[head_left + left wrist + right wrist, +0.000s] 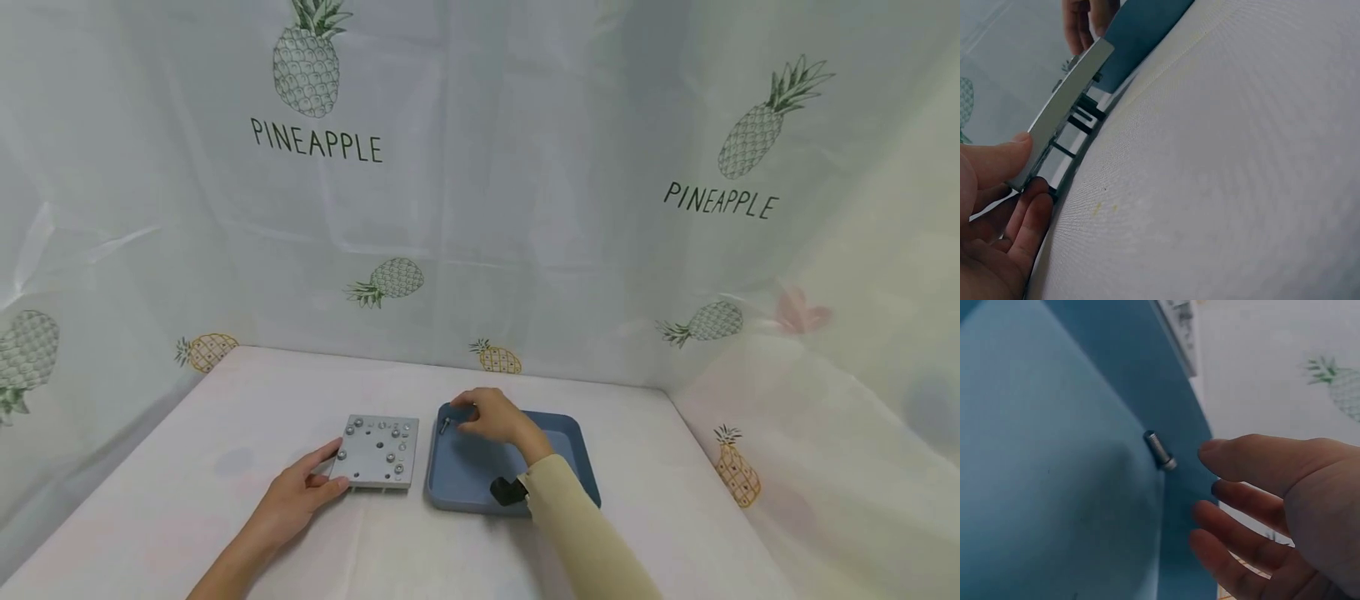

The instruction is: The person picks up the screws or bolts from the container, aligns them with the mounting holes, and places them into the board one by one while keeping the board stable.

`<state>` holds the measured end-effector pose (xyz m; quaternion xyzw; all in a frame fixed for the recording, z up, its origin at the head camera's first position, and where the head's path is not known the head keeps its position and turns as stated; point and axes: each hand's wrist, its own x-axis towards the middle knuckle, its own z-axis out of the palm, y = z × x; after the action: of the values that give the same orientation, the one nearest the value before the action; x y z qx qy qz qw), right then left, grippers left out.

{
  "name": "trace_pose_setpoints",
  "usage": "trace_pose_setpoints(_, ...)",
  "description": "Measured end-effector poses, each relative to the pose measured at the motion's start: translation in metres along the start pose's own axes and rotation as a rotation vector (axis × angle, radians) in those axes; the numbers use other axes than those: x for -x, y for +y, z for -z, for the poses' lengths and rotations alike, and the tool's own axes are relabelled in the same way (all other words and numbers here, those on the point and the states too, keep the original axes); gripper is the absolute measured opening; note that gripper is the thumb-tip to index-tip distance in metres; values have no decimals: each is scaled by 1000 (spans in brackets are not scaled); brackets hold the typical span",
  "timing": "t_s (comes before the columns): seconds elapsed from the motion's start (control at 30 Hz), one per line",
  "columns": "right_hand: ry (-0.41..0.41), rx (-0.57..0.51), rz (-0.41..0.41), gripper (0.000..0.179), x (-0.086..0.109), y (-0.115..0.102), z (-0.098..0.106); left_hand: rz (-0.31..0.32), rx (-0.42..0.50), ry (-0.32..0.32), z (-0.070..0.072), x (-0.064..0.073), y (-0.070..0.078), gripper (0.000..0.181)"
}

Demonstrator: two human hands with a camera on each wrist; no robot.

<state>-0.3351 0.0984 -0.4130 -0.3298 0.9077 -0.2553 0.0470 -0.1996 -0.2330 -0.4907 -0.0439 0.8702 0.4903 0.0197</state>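
A square metal plate (pixel 371 454) with holes and several bolt heads on top lies left of centre. My left hand (pixel 300 492) grips its left side; in the left wrist view the thumb (pixel 1007 159) is against the plate's edge and fingers reach beneath. Dark shanks project from the plate's underside toward the cloth. My right hand (pixel 491 417) hovers over the far left corner of a blue tray (pixel 468 498). Just beside its fingertips, a small bolt (pixel 1159 450) leans in the tray's corner, apart from the thumb and fingers, which are spread.
The tray stands close to the plate's right side. A white cloth (pixel 187 500) covers the table, and a pineapple-print curtain (pixel 525 208) hangs behind and along both sides. A black wrist device (pixel 508 492) sits at my right cuff, above the tray.
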Motion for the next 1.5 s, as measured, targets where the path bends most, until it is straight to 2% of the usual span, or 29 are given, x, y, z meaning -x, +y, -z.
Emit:
trace_pose_setpoints(0.27,-84,64,-17,40,-18,13,-13,-4,22,1,-2,0,0,82)
trace_pose_setpoints(0.6,-134,168,-49,40,-24,10,-23,-12,18,8,-1,0,1,80)
trace_pose_setpoints(0.8,-130,199,-66,23,-22,6,-24,-2,18,9,-1,0,2,81)
trace_pose_setpoints(1.23,-78,142,-129,12,-15,12,-20,-4,24,9,-1,0,3,79)
trace_pose_setpoints(1.5,-73,92,-89,10,-10,17,-17,9,34,4,-1,0,3,80)
